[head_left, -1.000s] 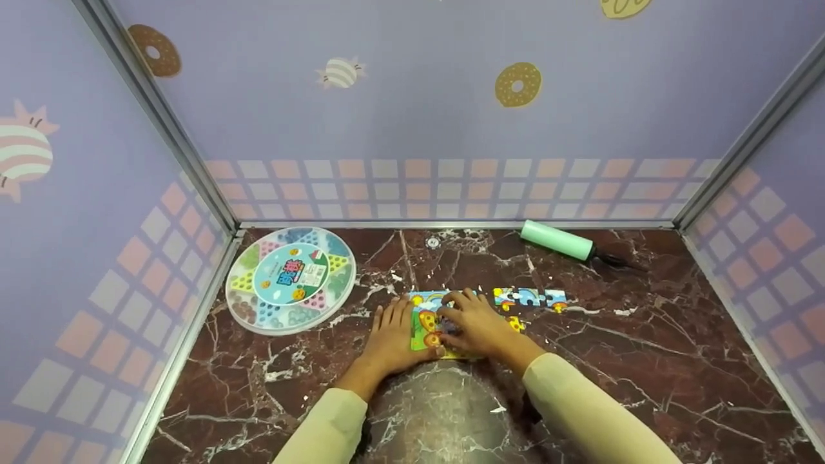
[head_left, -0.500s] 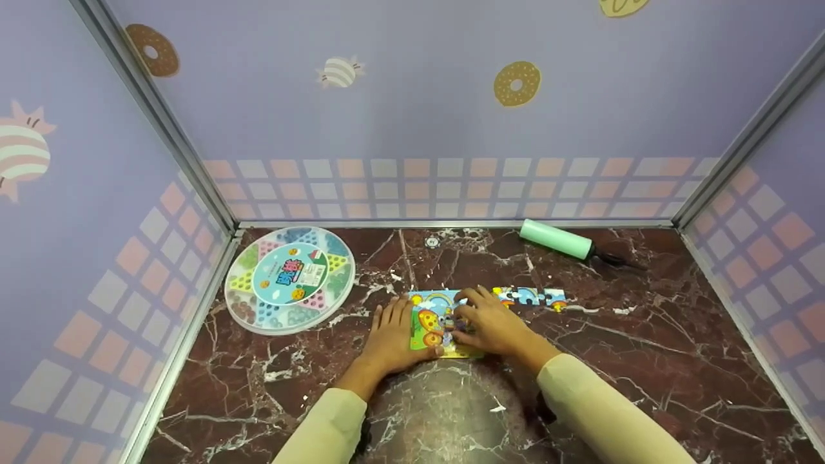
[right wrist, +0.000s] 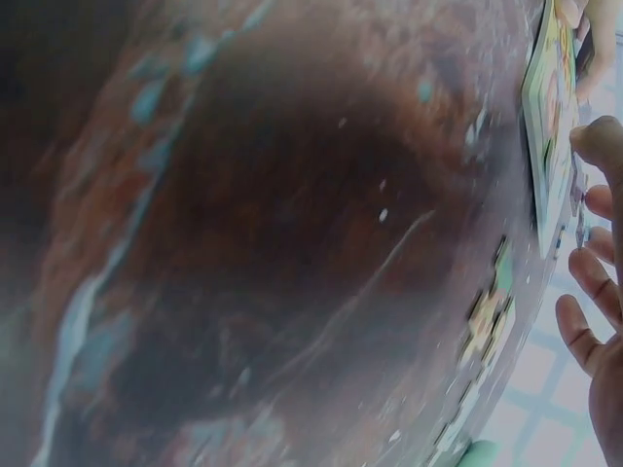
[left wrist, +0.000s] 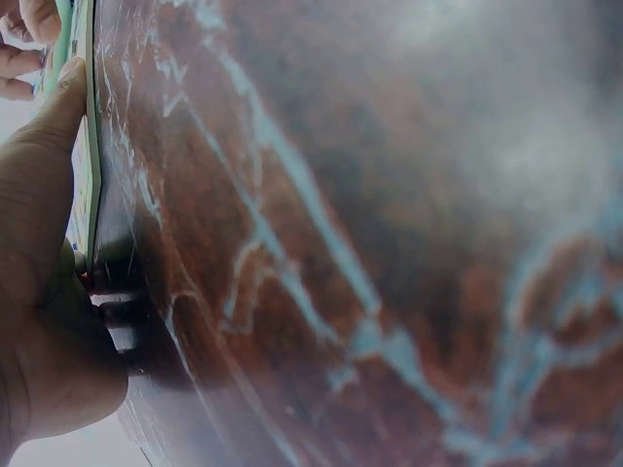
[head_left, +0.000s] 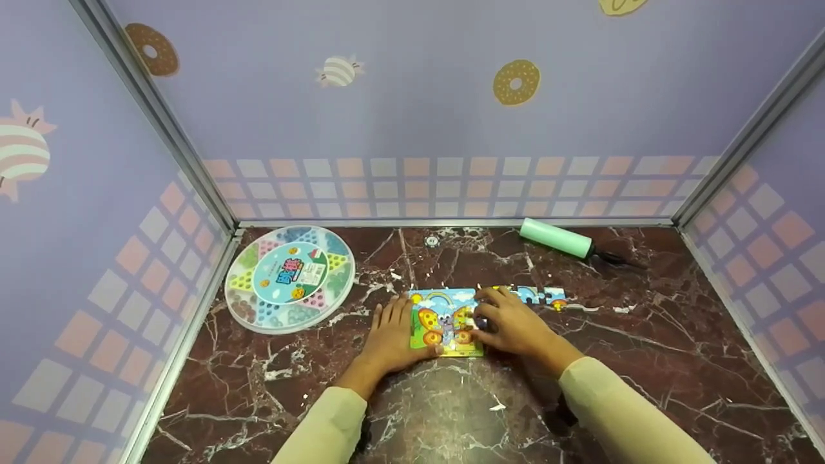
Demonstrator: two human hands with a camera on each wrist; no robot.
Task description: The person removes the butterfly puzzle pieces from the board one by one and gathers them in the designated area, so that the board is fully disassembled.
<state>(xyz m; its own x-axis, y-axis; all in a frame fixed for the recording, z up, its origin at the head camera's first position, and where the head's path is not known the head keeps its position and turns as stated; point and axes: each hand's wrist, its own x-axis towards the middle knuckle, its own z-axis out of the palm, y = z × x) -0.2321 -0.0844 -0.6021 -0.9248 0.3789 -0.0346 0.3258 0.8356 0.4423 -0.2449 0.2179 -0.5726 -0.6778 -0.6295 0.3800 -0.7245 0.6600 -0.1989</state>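
Observation:
A jigsaw puzzle (head_left: 445, 299) with a butterfly and rainbow picture lies on the dark marbled table. My left hand (head_left: 390, 336) rests along its left edge, fingers straight, thumb (left wrist: 60, 105) on the near edge. My right hand (head_left: 512, 325) is over its right edge, fingers bent; between thumb and fingers appears a small puzzle piece (right wrist: 581, 199), mostly hidden. Just beyond that hand several loose joined puzzle pieces (head_left: 553, 296) lie in a row, partly covered by it.
A round Chinese checkers board (head_left: 258, 319) with a clear cover lies at the back left. Behind the loose pieces is a mint green hand pump (head_left: 555, 238) with a black end. A small round token (head_left: 432, 241) lies near the back wall. Patterned panels enclose three sides.
My right hand has slid to the right across the puzzle, uncovering the butterfly and now covering some of the loose pieces. The left hand has stayed in place.

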